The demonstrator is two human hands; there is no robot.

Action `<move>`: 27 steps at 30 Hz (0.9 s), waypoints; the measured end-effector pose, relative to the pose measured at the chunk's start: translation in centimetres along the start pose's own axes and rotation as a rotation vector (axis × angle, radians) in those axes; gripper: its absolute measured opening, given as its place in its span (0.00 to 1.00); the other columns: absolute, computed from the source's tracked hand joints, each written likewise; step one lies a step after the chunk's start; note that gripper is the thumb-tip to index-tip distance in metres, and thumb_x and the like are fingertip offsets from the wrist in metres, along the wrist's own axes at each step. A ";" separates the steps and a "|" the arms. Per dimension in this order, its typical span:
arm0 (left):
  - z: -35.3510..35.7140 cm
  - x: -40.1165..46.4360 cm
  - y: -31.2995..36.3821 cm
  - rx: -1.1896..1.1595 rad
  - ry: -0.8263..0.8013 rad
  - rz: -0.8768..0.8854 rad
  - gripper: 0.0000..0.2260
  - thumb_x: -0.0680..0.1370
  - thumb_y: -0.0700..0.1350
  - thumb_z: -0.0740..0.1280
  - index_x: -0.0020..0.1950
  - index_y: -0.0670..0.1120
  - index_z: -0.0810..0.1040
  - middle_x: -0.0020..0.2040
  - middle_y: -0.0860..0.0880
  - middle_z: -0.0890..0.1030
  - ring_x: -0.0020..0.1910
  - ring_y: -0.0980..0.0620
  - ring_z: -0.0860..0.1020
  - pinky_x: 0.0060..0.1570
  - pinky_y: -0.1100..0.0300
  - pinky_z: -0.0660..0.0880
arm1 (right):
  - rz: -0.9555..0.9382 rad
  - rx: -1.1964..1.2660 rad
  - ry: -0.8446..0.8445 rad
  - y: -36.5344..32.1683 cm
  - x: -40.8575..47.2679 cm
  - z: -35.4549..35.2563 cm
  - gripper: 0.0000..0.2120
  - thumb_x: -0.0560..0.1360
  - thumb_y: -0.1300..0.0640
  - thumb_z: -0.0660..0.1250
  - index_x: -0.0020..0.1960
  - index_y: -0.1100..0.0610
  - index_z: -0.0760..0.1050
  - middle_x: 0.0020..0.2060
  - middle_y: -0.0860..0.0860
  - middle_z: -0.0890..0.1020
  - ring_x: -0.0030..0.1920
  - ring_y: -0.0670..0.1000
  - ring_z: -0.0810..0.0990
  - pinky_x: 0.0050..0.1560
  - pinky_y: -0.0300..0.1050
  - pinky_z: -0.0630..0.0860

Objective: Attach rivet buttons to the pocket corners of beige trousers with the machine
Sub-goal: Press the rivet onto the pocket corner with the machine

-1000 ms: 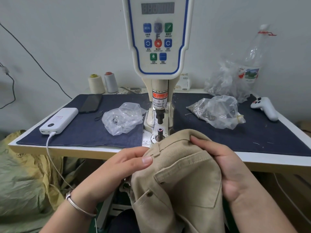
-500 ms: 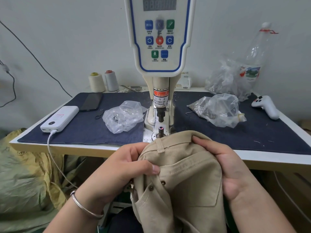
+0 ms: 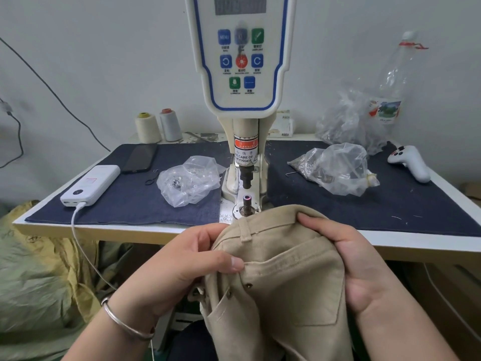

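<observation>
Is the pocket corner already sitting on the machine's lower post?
No, the beige trousers are held by both hands in front of the table edge, and the lower post stands bare behind the fabric.

A white power bank (image 3: 89, 185) lies at the surface's (image 3: 429, 243) left edge, a dark phone (image 3: 140, 158) just behind it. Two thread cones (image 3: 158, 126) stand at the back-left corner. A white controller (image 3: 410, 162) lies near the right edge, a clear bottle (image 3: 393, 84) behind it.

Head view — forward-down, close over hands (image 3: 273, 259)
</observation>
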State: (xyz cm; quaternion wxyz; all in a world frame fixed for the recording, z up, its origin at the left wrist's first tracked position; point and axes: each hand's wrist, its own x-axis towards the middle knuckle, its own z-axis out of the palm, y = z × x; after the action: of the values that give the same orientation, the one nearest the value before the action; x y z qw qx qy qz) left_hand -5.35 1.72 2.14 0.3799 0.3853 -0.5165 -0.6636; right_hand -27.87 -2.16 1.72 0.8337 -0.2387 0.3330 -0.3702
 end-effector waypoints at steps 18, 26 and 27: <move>1.5 0.8 0.0 0.264 -0.037 -0.128 0.22 0.66 0.42 0.70 0.58 0.35 0.80 0.46 0.38 0.77 0.45 0.41 0.72 0.47 0.46 0.64 | -0.162 -0.543 -0.128 -0.4 -0.9 0.3 0.06 0.62 0.64 0.73 0.37 0.58 0.79 0.31 0.54 0.80 0.31 0.48 0.78 0.32 0.36 0.74; 1.5 1.0 -0.5 0.074 -0.019 -0.179 0.22 0.65 0.44 0.71 0.54 0.32 0.79 0.36 0.42 0.76 0.31 0.52 0.73 0.29 0.64 0.68 | -0.039 -0.542 -0.212 -1.5 -0.8 -1.7 0.13 0.64 0.61 0.75 0.46 0.66 0.79 0.40 0.61 0.80 0.38 0.55 0.80 0.40 0.42 0.77; 1.5 1.1 -0.6 0.073 -0.032 -0.174 0.22 0.66 0.45 0.72 0.56 0.33 0.80 0.40 0.40 0.78 0.34 0.51 0.75 0.33 0.63 0.71 | -0.053 -0.566 -0.186 -1.4 -0.6 -1.8 0.16 0.67 0.58 0.75 0.47 0.69 0.79 0.42 0.63 0.80 0.41 0.57 0.80 0.44 0.44 0.77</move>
State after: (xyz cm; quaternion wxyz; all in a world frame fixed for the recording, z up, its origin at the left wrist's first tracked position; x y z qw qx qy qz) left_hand -7.26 1.47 1.65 0.2983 0.4319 -0.5109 -0.6808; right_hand -30.14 -2.80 1.62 0.7510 -0.5033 0.3386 -0.2609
